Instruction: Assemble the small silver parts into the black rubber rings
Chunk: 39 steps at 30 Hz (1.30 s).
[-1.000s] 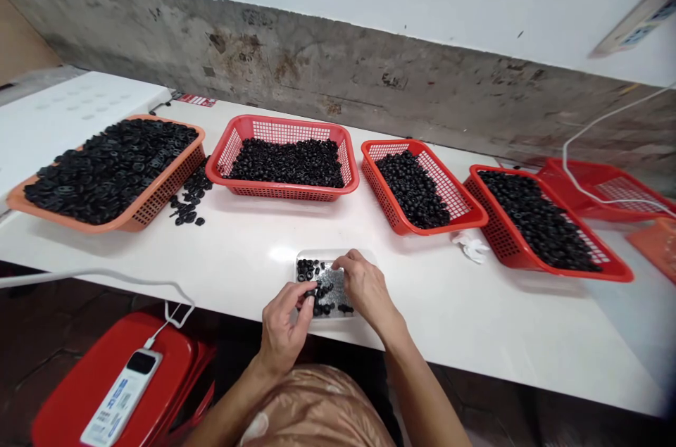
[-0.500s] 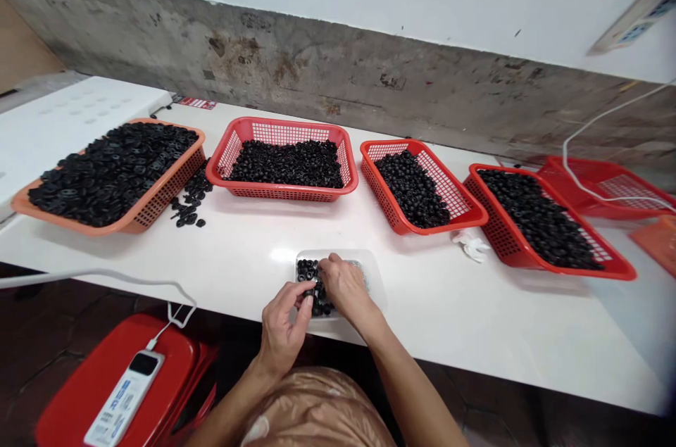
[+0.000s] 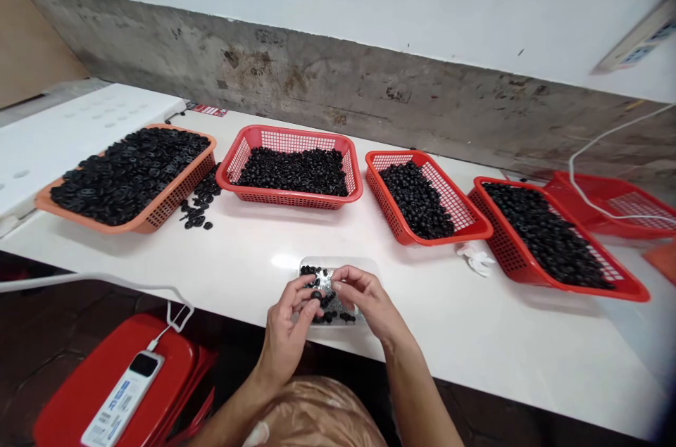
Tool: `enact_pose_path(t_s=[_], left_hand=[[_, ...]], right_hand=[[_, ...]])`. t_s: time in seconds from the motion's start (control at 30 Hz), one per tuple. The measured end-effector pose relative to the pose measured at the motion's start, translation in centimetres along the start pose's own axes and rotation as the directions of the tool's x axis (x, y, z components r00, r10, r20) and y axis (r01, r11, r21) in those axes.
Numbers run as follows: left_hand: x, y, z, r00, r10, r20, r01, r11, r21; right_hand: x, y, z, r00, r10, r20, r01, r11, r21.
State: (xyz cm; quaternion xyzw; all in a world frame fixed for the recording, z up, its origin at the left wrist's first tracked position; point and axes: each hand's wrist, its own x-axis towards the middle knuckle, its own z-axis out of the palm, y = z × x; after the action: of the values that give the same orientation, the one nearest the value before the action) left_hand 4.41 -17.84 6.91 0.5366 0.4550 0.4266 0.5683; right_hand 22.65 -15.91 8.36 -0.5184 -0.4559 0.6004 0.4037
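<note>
A clear plastic tray [image 3: 372, 265] near the front edge of the table holds small black parts [image 3: 346, 318] and tiny shiny clear or silvery pieces. Over its left side, my left hand [image 3: 288, 324] is closed on a round black part [image 3: 316, 296], held between thumb and fingers. My right hand [image 3: 367, 296] is over the tray's right side, thumb and fingertips pinched together; whatever they hold is too small to make out. The two hands are a short gap apart.
An orange basket [image 3: 153, 218] heaped with flat black parts stands left, loose parts [image 3: 198, 211] beside it. Red baskets [image 3: 290, 199], [image 3: 391, 211], [image 3: 507, 257] of black parts line the table. Crumpled tissue [image 3: 475, 258] lies between two. A power bank [image 3: 124, 398] rests on a red stool [image 3: 68, 391].
My right hand has drawn back from the black parts and turned, its fingertips now raised. The round black part in my left hand has come into view. The camera view has shifted slightly.
</note>
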Motion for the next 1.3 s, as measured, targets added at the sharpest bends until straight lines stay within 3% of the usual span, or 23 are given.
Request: enact_pose_path(t_s=[0.13,0.33,0.43,0.7,0.87,1.07,1.3], left_hand=[[0.4,0.5,0.4,0.999,-0.028,0.040,0.033,0.991,-0.131],[0.5,0.8,0.2,0.996,-0.090,0.009,0.090,0.978,-0.187],[0.5,0.9,0.1,0.998,-0.068,-0.007,0.066,0.982,-0.175],[0.6,0.5,0.3,0.990,0.123,-0.064,-0.120,0.991,0.058],[0.4,0.2,0.5,0.970,0.228,-0.079,-0.197,0.937,0.290],[0.0,0.4,0.6,0.934,0.355,0.030,-0.318,0.794,0.518],[-0.1,-0.1,0.8,0.907,0.413,0.086,-0.379,0.708,0.595]], right_hand=[[-1.1,-0.5,0.6,0.999,0.025,0.024,-0.028,0.985,0.171],[-1.4,-0.8,1.1,0.999,0.013,0.029,-0.017,0.988,0.151],[-1.5,-0.8,1.3,0.999,-0.012,0.035,0.008,0.993,0.118],[-2.1,0.1,1.7,0.996,-0.078,-0.048,0.079,0.997,0.008],[-2.8,0.0,2.0,0.977,-0.179,-0.113,0.161,0.975,-0.154],[-3.2,-0.4,2.5,0.930,-0.355,-0.094,0.284,0.857,-0.429],[-3.0,0.3,3.1,0.861,-0.507,-0.041,0.385,0.703,-0.598]])
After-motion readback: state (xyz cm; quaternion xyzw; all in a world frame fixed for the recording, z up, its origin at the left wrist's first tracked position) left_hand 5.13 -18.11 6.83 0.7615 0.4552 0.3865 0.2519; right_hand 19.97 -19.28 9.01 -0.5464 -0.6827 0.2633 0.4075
